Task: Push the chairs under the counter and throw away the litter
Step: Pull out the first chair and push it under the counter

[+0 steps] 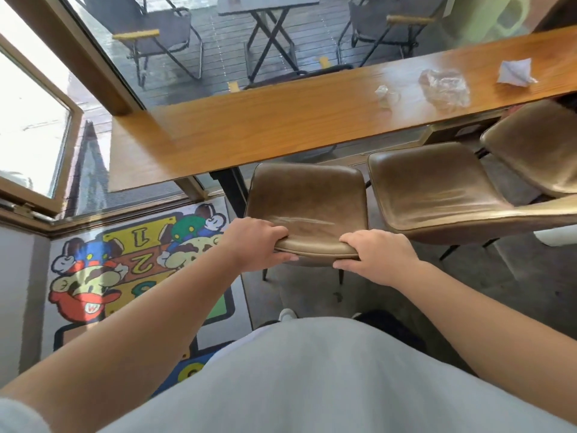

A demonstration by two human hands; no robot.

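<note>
A brown leather chair [307, 195] stands in front of me, its seat partly beneath the wooden counter [265, 120]. My left hand [256, 242] and my right hand [374, 254] both grip the top edge of its backrest. Two more brown chairs stand to the right, the second chair [437, 182] and the third chair [537, 145], both out from the counter. On the counter's right part lie a small clear wrapper [385, 94], a crumpled clear plastic piece [445, 87] and a crumpled white paper [515, 71].
A colourful cartoon rug [125, 270] covers the floor at the left. An open window frame [40, 135] juts in at the far left. Beyond the glass are folding chairs and a small table [268, 14] on a deck. A black counter leg [231, 189] stands left of the chair.
</note>
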